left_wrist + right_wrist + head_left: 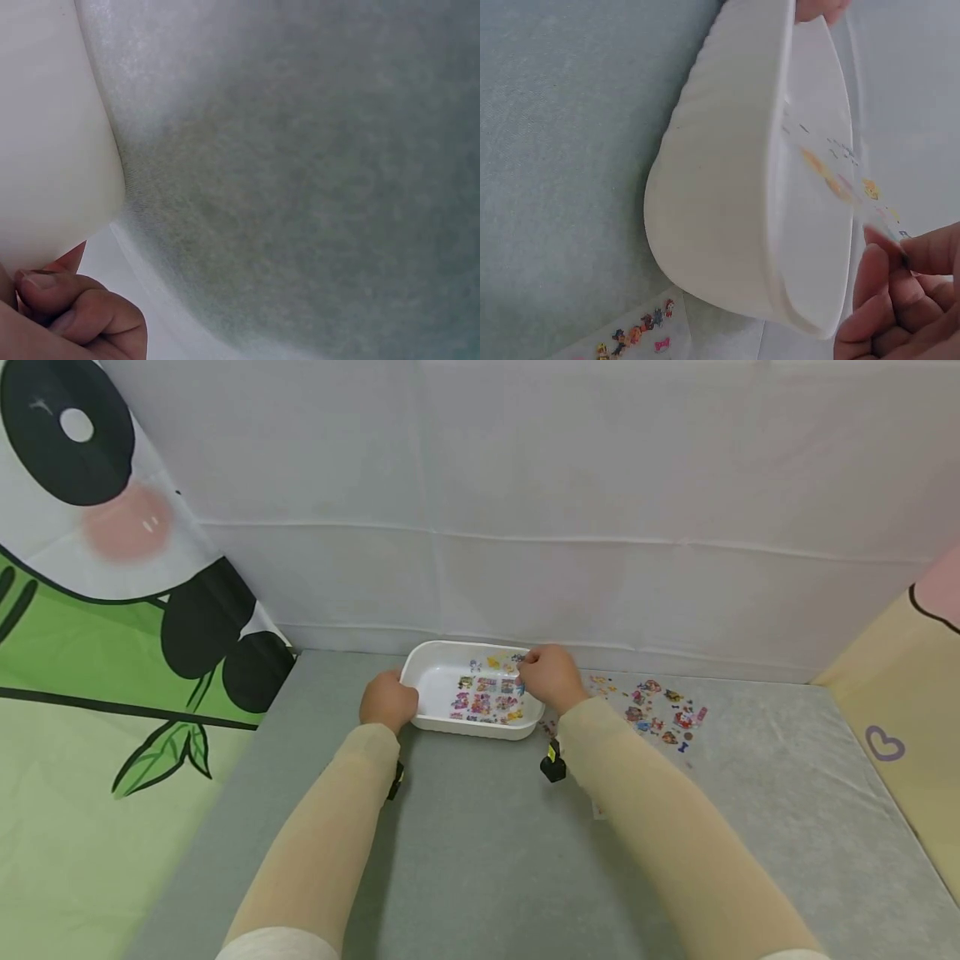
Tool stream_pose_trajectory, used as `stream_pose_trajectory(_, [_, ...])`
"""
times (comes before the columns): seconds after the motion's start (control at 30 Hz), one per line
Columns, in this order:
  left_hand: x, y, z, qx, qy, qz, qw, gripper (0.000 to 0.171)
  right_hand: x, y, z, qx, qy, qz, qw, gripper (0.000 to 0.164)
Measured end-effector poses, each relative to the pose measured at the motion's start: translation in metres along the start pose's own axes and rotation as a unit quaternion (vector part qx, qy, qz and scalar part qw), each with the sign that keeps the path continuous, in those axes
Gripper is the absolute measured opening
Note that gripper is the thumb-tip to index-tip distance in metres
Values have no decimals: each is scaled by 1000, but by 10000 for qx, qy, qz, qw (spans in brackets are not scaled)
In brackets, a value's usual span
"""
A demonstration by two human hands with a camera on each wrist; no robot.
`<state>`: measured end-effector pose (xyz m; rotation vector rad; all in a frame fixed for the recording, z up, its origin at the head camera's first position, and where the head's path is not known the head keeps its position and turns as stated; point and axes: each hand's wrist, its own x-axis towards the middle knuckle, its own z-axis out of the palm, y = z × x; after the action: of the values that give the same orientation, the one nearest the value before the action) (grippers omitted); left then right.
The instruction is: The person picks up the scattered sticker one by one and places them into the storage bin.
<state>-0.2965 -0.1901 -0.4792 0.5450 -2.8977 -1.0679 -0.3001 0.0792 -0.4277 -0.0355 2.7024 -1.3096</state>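
A white plastic tray (pixel 442 727) with rounded corners sits near the back of the grey table. My left hand (pixel 387 702) grips its left end; in the left wrist view the curled fingers (pixel 97 307) meet the tray's edge (pixel 60 135). At the right end my right hand (pixel 553 677) pinches the edge of a clear sticker sheet (pixel 483 689) printed with small colourful cartoon figures. The right wrist view has this sheet (pixel 832 176) slanting down into the tray (pixel 712 165) from thumb and fingertips (pixel 926 251). Its lower edge is hidden by the tray wall.
More sticker sheets (pixel 660 714) lie on the grey table (pixel 480 860) right of the tray, one partly under the right forearm. A white cloth wall (pixel 525 510) rises directly behind the tray. Printed cloth panels (pixel 180 652) stand left and right.
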Motion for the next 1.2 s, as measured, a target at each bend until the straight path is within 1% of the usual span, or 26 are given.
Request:
stream_pose_trajectory(0.17, [-2,1,-1,-37,-39,-33,10000,45,-5,-3,6,-14,95,-126,9999,27])
stream_pose_trajectory(0.27, [-2,2,-2,-20,-35,-49,10000,45,-4,-1,7,-99,126,-161,9997,27])
stream_pose_trajectory(0.4, [0,1,-2,-5,-53,-93,9999,46,-2,4,10,-402,184,-471,9979,26])
stream_pose_trajectory(0.5, [2,-1,-1,11,-67,-112,9999,46,-4,4,12,-526,233,-716,9958,26])
stream_pose_trajectory(0.63, [2,-1,-1,22,-79,-90,9999,47,-6,3,14,-496,302,-811,9950,27])
stream_pose_trajectory(0.77, [0,0,-2,32,-88,-53,9999,47,-5,4,17,-642,370,-979,9924,27])
stream_pose_trajectory(0.83, [0,0,-2,49,-78,-44,9999,46,-5,5,18,-764,389,-1089,9904,25])
stream_pose_trajectory(0.97, [0,1,-2,85,-48,-57,9999,45,-6,5,21,-1205,486,-1241,9837,25])
stream_pose_trajectory(1.07, [1,1,-2,110,-65,-71,9999,45,-6,5,19,-1607,568,-1254,9774,26])
stream_pose_trajectory(1.17, [2,1,-2,131,-79,-91,9998,46,-6,6,16,-1849,633,-1224,9730,32])
stream_pose_trajectory(1.2, [2,0,-2,131,-86,-98,9998,46,-6,7,15,-1867,635,-1189,9731,33])
